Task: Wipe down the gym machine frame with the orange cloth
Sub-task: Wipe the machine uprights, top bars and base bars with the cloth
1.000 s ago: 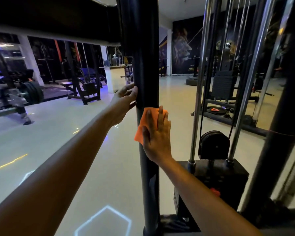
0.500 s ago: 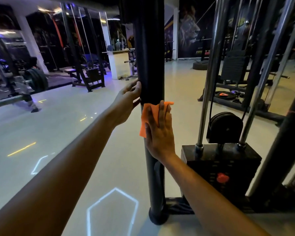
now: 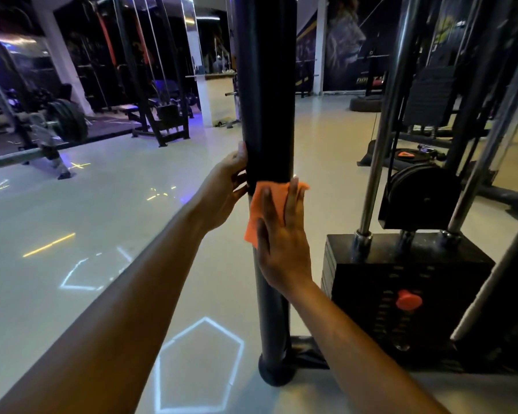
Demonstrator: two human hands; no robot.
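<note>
Far left: barbell with plates (image 3: 68,119) parked on the floor (image 3: 72,210), well apart from the work. Projected pentagon outline (image 3: 196,366) on the floor near the post base.

Left hand (image 3: 225,189): curled round the left edge of the black upright post (image 3: 266,100), thumb side near, fingertips hidden behind the tube. Apparently steadying, not wiping.

Centre: orange cloth (image 3: 259,210) spread flat against the front of the post, just below the left hand's level. Right hand (image 3: 281,243) laid over the cloth, fingers straight and slightly spread, palm pressing the cloth to the tube; not pinching it.

Right: weight stack (image 3: 401,294) with orange selector pin (image 3: 408,300), chrome guide rods (image 3: 374,162) rising from it, untouched.

Assessment: wiping step in hand, mid-height on the post. Lower length down to the base foot (image 3: 274,375) apparently outstanding. Next move calls for sustained palm pressure and a straight slide along the tube, cloth kept from bunching or slipping off the curved face.
</note>
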